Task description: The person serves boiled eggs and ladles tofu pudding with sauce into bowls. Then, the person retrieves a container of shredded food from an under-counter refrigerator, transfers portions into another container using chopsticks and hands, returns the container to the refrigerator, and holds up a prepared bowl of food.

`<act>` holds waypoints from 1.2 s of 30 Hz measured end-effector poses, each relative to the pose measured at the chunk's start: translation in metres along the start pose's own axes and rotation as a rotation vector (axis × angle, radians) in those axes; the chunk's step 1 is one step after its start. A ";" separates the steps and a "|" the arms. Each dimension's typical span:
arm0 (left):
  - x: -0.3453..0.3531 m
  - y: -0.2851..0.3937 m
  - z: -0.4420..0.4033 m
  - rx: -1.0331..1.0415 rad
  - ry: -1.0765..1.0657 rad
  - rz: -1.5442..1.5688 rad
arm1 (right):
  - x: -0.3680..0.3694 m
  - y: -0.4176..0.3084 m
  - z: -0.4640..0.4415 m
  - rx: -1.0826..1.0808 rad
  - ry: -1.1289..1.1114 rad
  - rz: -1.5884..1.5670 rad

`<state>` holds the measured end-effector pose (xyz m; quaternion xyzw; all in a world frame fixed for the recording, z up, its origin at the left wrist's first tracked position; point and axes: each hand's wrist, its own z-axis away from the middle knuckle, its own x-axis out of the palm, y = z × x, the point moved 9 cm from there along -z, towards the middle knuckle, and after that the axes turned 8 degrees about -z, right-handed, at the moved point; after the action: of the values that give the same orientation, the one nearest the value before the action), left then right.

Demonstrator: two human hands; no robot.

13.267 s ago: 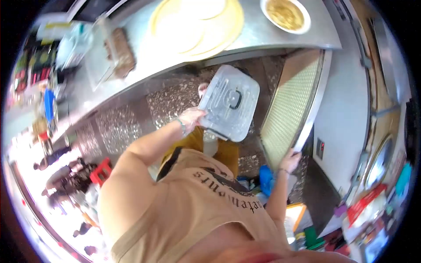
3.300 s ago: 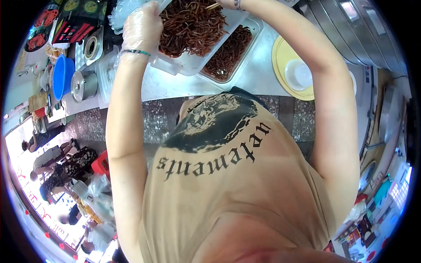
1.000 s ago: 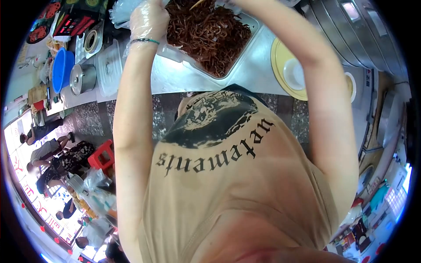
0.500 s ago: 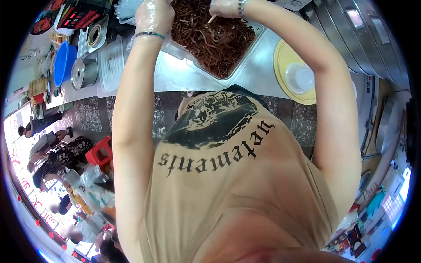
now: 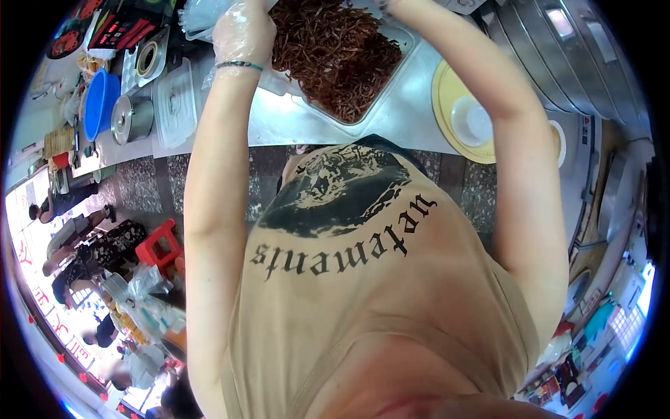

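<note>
1. Three items sit left of the work on my feed: blue basin [image 5: 101,105], steel pot [image 5: 131,119], then what looks like a clear lid [image 5: 176,101] on the metal counter [image 5: 272,122].
2. Left hand [image 5: 244,31], in a thin clear glove, is at the pale tub [image 5: 280,84]. Looks curled, but the fingers run off the top edge; can't tell if it's grasping.
3. Dark strips [image 5: 335,59] are heaped mid-counter, reaching into the clear tray [image 5: 384,91]. I can't see where the tub's share ends.
4. Progress, my read: tray's near corner is already well filled, pile uneven, nothing covering it. Whatever is left in the tub is hidden from me.
5. Right wrist [image 5: 394,8] shows at the top; its hand is out of frame, grip unknown.
6. Far right: yellow board [image 5: 446,105] carrying a white bowl [image 5: 472,120], large steel cylinders [image 5: 551,59] beyond.
</note>
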<state>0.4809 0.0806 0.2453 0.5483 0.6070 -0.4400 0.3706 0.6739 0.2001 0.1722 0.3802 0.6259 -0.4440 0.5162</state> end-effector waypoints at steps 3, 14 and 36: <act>0.002 0.002 0.002 0.021 0.007 -0.036 | 0.043 -0.014 0.002 -0.018 -0.181 -0.020; -0.026 0.012 0.007 0.059 0.174 0.076 | 0.031 -0.053 0.041 -0.742 -0.375 0.116; -0.024 0.017 0.012 0.041 0.123 -0.031 | 0.026 -0.084 0.054 -0.454 -0.475 -0.127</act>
<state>0.5002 0.0612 0.2616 0.5724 0.6277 -0.4237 0.3144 0.6078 0.1227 0.1564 0.1019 0.5935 -0.4006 0.6905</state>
